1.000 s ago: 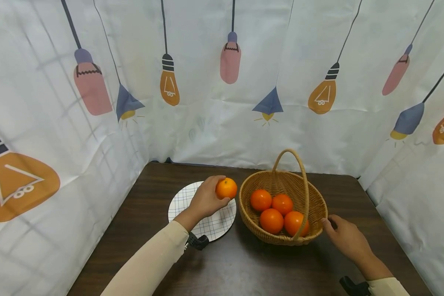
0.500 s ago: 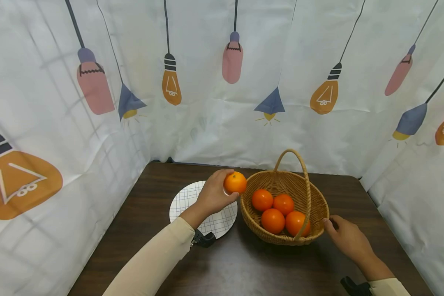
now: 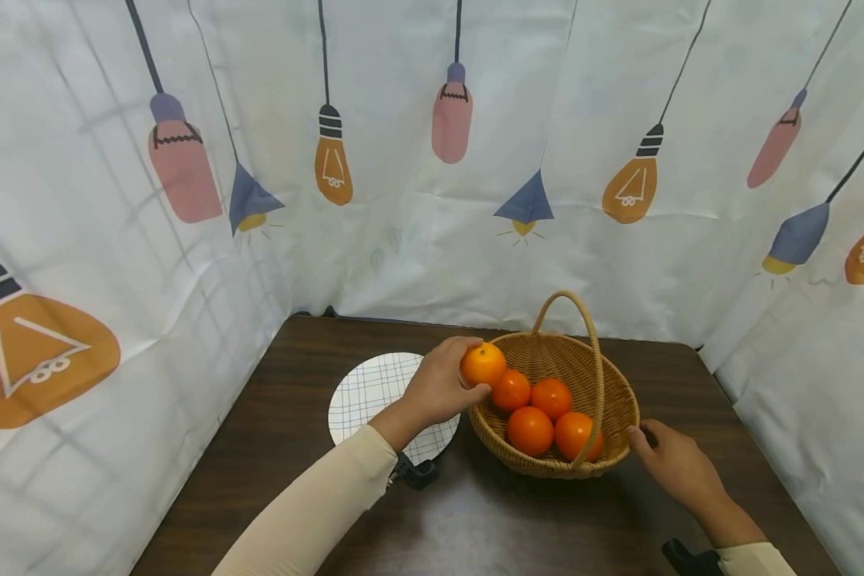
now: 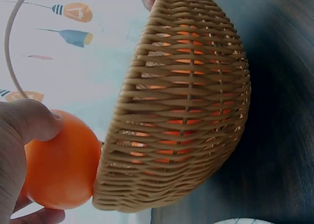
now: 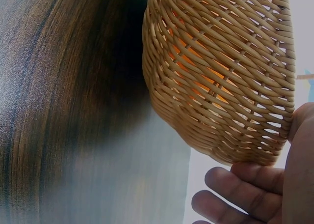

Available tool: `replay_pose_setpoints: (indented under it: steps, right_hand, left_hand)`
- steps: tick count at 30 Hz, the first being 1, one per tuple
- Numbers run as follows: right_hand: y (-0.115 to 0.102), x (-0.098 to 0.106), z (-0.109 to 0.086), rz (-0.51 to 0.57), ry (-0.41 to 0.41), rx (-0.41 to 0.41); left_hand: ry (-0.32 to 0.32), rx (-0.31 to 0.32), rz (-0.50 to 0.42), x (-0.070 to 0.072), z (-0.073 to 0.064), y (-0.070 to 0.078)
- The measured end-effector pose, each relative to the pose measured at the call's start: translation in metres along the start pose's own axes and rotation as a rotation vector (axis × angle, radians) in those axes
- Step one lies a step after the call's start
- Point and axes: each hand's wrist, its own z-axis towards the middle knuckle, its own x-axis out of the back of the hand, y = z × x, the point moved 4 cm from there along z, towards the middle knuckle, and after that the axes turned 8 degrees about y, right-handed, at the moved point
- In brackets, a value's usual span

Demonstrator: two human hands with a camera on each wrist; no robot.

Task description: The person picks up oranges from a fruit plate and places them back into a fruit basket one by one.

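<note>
My left hand [image 3: 442, 382] grips an orange [image 3: 483, 365] at the left rim of the wicker basket [image 3: 619, 400]. From the left wrist view, thumb and fingers wrap the orange [image 4: 66, 160], which overlaps the basket's rim. Several more oranges [image 3: 530, 431] lie inside the basket, glimpsed through the weave in both wrist views. On the basket's right side, my right hand [image 3: 680, 464] holds the rim between thumb and fingers; the right wrist view has the thumb at the rim and the fingers [image 5: 245, 189] against the outer wall.
A white plate [image 3: 374, 392] with a thin grid pattern lies left of the basket, partly under my left forearm. The basket's tall arched handle [image 3: 596, 360] rises over its right half. Printed cloth [image 3: 403, 264] encloses the dark wooden table [image 3: 490, 528] behind and at both sides.
My left hand has carried the orange rightward from over the plate to the basket's left rim, dipping slightly at the end. The right hand stays at the basket's rim.
</note>
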Motion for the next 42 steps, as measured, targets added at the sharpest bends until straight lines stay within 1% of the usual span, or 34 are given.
replay_pose_setpoints:
  steps: [6, 12, 18, 29, 35, 39, 42]
  right_hand:
    - [0.0, 0.0, 0.0, -0.005, 0.006, 0.004]
    - [-0.001, 0.0, -0.001, -0.001, 0.006, 0.008]
    - [0.0, -0.001, -0.001, -0.001, 0.003, 0.006]
    - [-0.001, -0.001, -0.002, -0.012, 0.007, 0.009]
    - [-0.002, -0.001, -0.002, -0.016, 0.009, 0.007]
    - [-0.003, 0.0, -0.001, -0.009, 0.0, 0.015]
    - [-0.005, 0.0, 0.0, -0.012, 0.0, 0.025]
  left_hand:
    - [-0.013, -0.032, 0.021, -0.007, 0.001, 0.007]
    - [-0.059, -0.057, 0.064, -0.013, -0.002, 0.012]
    - [-0.084, -0.095, 0.137, -0.018, -0.005, 0.011]
    - [-0.109, -0.127, 0.148, -0.022, -0.01, 0.01]
    - [-0.102, -0.14, 0.129, -0.02, -0.012, 0.008]
    - [-0.057, -0.173, 0.099, -0.015, -0.016, 0.007]
    - [-0.032, -0.18, 0.081, -0.011, -0.021, 0.004]
